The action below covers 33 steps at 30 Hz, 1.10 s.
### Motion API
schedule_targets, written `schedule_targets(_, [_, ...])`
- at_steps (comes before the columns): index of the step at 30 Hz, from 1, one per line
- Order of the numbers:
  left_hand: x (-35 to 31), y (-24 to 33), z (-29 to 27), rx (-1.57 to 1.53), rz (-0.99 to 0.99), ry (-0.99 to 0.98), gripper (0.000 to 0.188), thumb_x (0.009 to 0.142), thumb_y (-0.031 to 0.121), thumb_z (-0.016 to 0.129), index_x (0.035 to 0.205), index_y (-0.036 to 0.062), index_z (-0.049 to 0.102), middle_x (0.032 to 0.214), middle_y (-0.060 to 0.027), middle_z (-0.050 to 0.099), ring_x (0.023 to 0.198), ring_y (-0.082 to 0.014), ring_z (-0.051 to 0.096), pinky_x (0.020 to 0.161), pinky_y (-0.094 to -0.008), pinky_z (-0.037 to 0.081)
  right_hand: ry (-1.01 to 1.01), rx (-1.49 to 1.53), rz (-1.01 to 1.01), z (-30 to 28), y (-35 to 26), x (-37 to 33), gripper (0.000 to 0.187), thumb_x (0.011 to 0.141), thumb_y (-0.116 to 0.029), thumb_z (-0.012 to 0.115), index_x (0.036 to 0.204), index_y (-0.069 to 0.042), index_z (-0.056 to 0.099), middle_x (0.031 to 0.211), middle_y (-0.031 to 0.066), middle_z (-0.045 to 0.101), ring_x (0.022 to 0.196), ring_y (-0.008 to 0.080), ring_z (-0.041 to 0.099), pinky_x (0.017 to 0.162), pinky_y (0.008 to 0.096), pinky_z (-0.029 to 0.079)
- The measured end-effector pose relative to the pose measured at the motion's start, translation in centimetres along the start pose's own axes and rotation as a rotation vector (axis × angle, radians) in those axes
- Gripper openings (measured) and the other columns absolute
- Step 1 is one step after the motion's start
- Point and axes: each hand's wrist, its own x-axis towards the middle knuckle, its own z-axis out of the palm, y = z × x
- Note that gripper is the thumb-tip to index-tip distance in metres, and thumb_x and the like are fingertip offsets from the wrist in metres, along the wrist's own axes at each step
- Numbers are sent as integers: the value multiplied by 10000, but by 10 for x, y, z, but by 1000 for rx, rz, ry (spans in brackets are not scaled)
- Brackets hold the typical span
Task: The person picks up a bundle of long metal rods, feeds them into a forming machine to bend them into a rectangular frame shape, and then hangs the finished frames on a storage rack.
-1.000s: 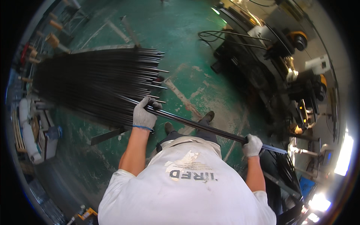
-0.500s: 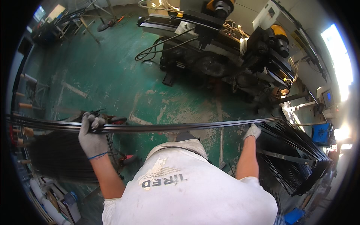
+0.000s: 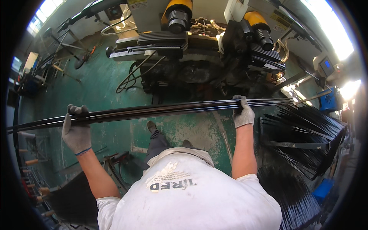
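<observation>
A bundle of long, thin black strips (image 3: pixel 161 109) stretches across the view in front of me, its left end slightly nearer than its right. My left hand (image 3: pixel 76 128), in a grey knit glove with a blue band at the wrist, grips the bundle near its left part, fingers over the top. Farther right, my gloved right hand (image 3: pixel 243 111) is closed round the same bundle, thumb and fingers wrapping it. The strips hang in the air between my hands, above the floor. Their far left end runs into the dark rim of the picture.
Ahead stands a large dark machine (image 3: pixel 191 73) with yellow-capped motors (image 3: pixel 179 15) and loose cables. A rack of black strips (image 3: pixel 303 130) is on my right, and another dark stack (image 3: pixel 73 199) lies at my left. Green worn floor (image 3: pixel 92 92) extends between them.
The bundle has risen and moved forward, away from the racks. My right hand now wraps round it from below. My body has turned and one foot has come into view.
</observation>
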Motion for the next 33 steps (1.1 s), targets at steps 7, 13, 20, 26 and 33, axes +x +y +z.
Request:
schedule_targets(7, [133, -28, -68, 87, -41, 105, 195, 1069, 156, 643, 1132, -24, 687, 1067, -135, 716, 1025, -307, 697, 1157, -504, 513, 236, -18, -291, 104, 13, 40, 299, 984, -294, 829, 1082, -46, 693, 951, 90, 754, 879, 241, 748, 780, 406, 601])
schedule_targets(13, [260, -80, -109, 59, -225, 160, 236, 1094, 231, 633, 1031, 6, 670, 1025, -137, 724, 1012, -323, 696, 1079, -508, 550, 64, -73, -182, 230, 93, 57, 238, 984, -188, 804, 1110, 1, 733, 1013, 117, 768, 910, 272, 735, 845, 440, 603])
schedule_targets(20, [349, -115, -107, -63, -446, 123, 274, 1118, 262, 590, 1131, -6, 647, 1169, -191, 721, 1210, -371, 659, 1149, -552, 490, 129, -39, -189, 253, 98, 171, 227, 980, -144, 795, 1138, 7, 736, 1174, 158, 749, 1042, 336, 730, 942, 516, 593])
schedule_targets(26, [427, -80, -178, -82, -303, 75, 284, 1104, 242, 608, 1168, -26, 673, 1203, -189, 722, 1227, -370, 657, 1163, -544, 483, 250, -81, -176, 288, 70, 184, 223, 982, -185, 804, 1103, -8, 742, 1103, 143, 767, 1001, 319, 743, 906, 520, 602])
schedule_targets(33, [450, -114, -212, 30, -405, 252, 285, 1085, 242, 647, 1190, -18, 696, 1224, -167, 738, 1188, -333, 671, 1122, -498, 492, 227, -165, -296, 261, 51, 227, 331, 980, -203, 797, 1284, -75, 773, 1233, 101, 760, 1096, 277, 725, 971, 488, 583])
